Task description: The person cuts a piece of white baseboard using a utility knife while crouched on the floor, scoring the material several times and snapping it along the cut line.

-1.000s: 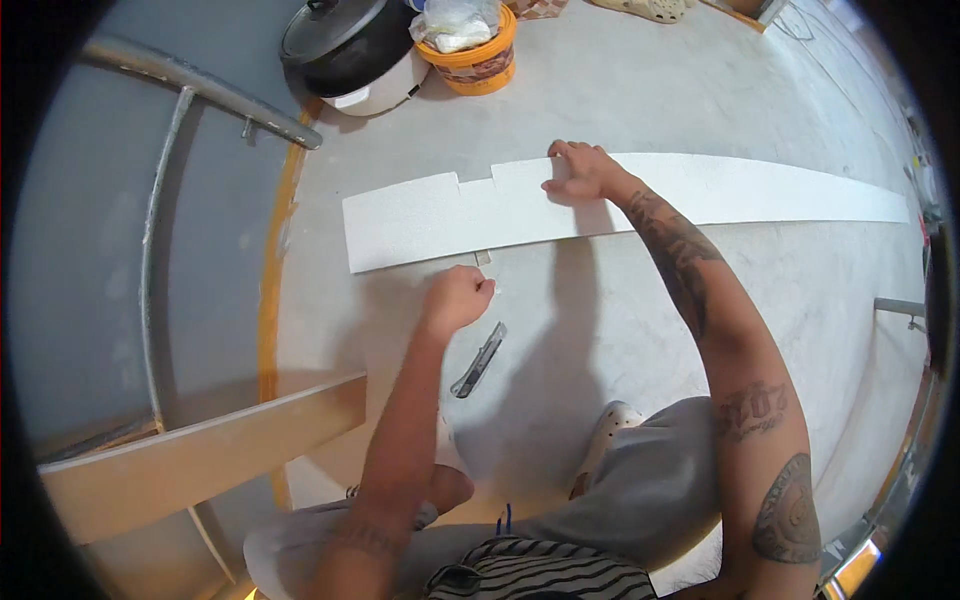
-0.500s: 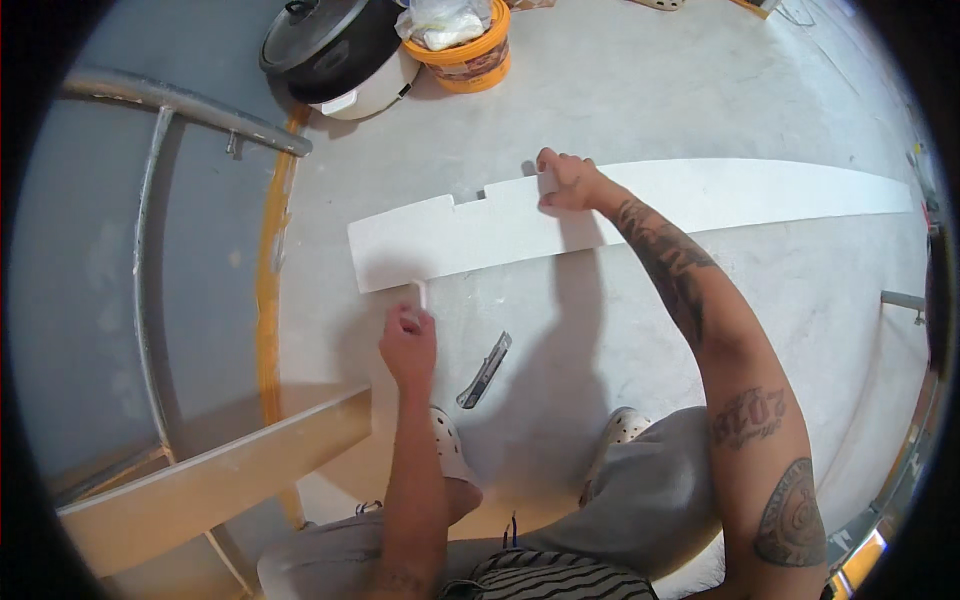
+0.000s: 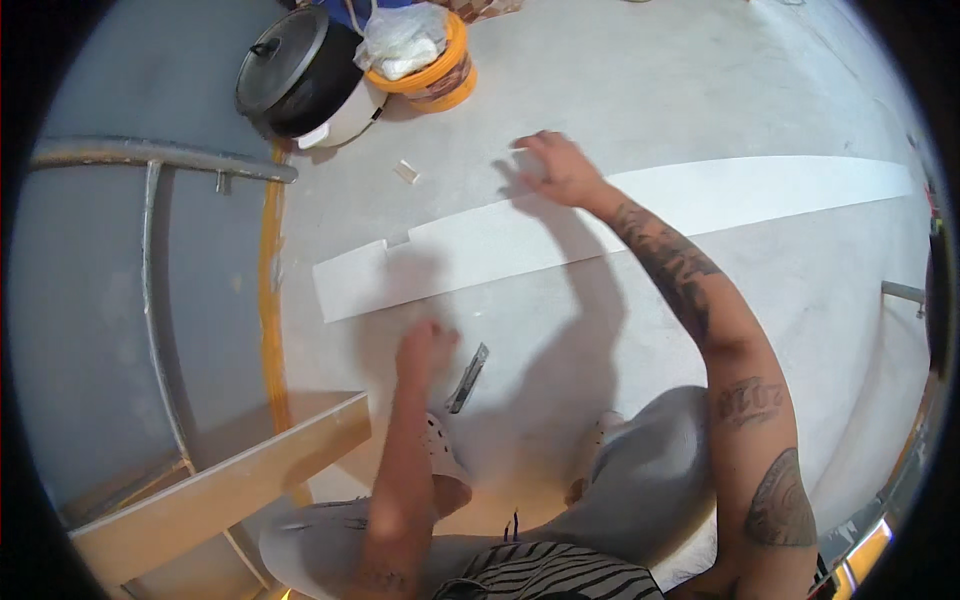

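Note:
A long white board (image 3: 500,238) with a small rectangular notch in its far edge lies across the grey floor. Its right end tapers in a curve. Over the far edge, my right hand (image 3: 562,170) is raised with fingers apart, and I see no hold on the board. My left hand (image 3: 425,350) is on the near side, below the board's left part; motion smears its fingers, so what they hold, if anything, is unclear. Beside that hand a utility knife (image 3: 467,378) rests on the floor. A small white offcut (image 3: 406,172) lies beyond the board.
At the far left stand a rice cooker with a dark lid (image 3: 290,75) and an orange bucket (image 3: 452,85) topped by a plastic bag (image 3: 400,40). A metal pipe frame (image 3: 160,160) is on the left. A wooden plank (image 3: 220,480) juts in at lower left.
The small white piece has left my left hand and lies beyond the board. My left hand has drawn back slightly. The board's left end has shifted left and nearer, and my right hand has lifted off it.

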`<state>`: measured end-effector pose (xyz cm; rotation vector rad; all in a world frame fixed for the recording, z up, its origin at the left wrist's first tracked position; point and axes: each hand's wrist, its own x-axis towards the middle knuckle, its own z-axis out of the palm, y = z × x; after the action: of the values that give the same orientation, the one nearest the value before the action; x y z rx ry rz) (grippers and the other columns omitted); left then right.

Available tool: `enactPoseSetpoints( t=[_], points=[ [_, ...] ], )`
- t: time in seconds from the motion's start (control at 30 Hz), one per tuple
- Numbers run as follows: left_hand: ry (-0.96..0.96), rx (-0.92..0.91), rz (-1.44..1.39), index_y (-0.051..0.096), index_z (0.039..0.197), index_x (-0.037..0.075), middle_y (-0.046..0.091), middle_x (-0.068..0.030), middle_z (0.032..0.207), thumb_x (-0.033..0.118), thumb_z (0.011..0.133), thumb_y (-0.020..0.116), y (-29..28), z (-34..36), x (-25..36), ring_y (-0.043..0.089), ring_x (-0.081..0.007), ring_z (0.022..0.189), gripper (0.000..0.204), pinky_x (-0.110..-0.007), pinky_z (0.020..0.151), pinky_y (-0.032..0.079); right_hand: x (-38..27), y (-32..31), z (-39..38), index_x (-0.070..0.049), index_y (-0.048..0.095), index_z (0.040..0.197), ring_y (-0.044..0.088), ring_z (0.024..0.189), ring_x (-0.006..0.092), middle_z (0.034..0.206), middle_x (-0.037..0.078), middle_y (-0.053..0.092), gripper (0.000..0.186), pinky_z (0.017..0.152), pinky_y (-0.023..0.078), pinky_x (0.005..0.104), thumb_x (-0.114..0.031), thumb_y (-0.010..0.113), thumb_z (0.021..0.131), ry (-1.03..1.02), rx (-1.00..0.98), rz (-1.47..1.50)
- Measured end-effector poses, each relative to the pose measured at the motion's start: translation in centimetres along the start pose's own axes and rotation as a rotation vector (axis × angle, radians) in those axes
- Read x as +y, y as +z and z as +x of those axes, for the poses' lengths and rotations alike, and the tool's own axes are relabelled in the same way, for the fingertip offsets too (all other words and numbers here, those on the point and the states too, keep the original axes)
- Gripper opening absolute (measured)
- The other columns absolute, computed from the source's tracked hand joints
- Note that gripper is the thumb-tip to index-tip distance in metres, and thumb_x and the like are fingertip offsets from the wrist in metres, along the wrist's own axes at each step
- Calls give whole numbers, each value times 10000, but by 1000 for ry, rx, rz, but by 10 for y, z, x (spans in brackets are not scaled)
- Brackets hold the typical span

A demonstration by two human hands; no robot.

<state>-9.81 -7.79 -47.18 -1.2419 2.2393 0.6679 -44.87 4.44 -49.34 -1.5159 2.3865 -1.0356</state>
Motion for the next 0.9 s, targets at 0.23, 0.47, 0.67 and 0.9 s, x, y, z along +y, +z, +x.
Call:
enactPoseSetpoints(
  t=[0.23, 0.47, 0.67, 0.9],
  points=[
    [130, 69, 181, 584, 1096, 64, 657, -187, 995, 355, 792, 710, 93, -66, -47, 629, -359, 970, 439, -482, 843, 475, 95, -120, -133, -35, 684, 878, 630, 831, 428, 850, 218, 665, 440, 738, 496, 497, -406, 467, 975, 771, 116, -201],
    [374, 372, -248, 553, 1051, 11, 650, -215, 893, 247, 895, 555, 47, -25, 76, 629, -424, 874, 283, -526, 773, 482, 182, -172, -272, -45, 598, 1053, 658, 778, 344, 793, 194, 665, 243, 687, 509, 434, -221, 605, 885, 794, 305, -280],
    [234, -159, -837, 568, 956, -33, 548, -113, 621, 279, 934, 453, -36, 20, 211, 574, -249, 493, 333, -389, 494, 479, 171, -168, -211, -30, 621, 1053, 656, 856, 358, 879, 216, 672, 333, 766, 518, 430, -255, 677, 814, 770, -94, -195],
    [-200, -83, -1713, 494, 834, 68, 406, -32, 611, 267, 905, 459, 0, 79, 316, 398, -174, 474, 214, -364, 481, 418, 48, -188, -36, -53, 709, 858, 659, 900, 374, 901, 183, 691, 366, 802, 531, 456, -414, 661, 820, 706, -300, -468]
  ],
)
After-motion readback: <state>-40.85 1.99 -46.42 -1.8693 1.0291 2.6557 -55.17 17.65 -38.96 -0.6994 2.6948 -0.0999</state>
